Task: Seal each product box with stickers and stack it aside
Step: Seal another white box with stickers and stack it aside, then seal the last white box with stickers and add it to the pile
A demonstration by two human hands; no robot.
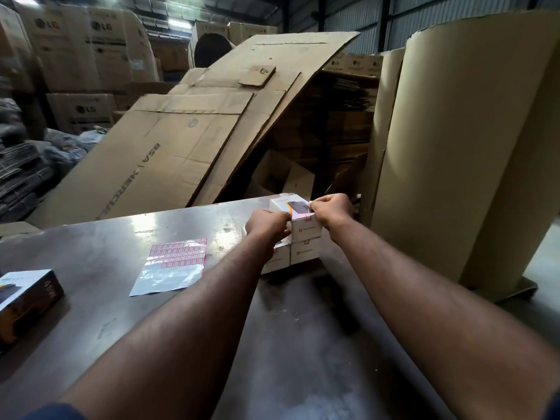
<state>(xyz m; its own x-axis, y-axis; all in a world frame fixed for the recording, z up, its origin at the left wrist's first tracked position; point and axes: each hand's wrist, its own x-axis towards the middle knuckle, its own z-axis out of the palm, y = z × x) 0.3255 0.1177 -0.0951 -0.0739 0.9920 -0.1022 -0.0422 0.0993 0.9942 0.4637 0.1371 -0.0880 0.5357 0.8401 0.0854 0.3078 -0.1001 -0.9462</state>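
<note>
Head view: small white cardboard product box (305,230) sits atop the stack of matching white boxes (304,253), right of the red-gridded sticker sheet (180,253). My left hand (268,224) and right hand (331,210) curl, clamped on its sides. Judgement: square its edges to the stack, then let go gently.

Left product box (28,298) partly off-frame

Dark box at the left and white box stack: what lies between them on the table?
The sticker sheet, flat on the metal table, in the head view.
</note>
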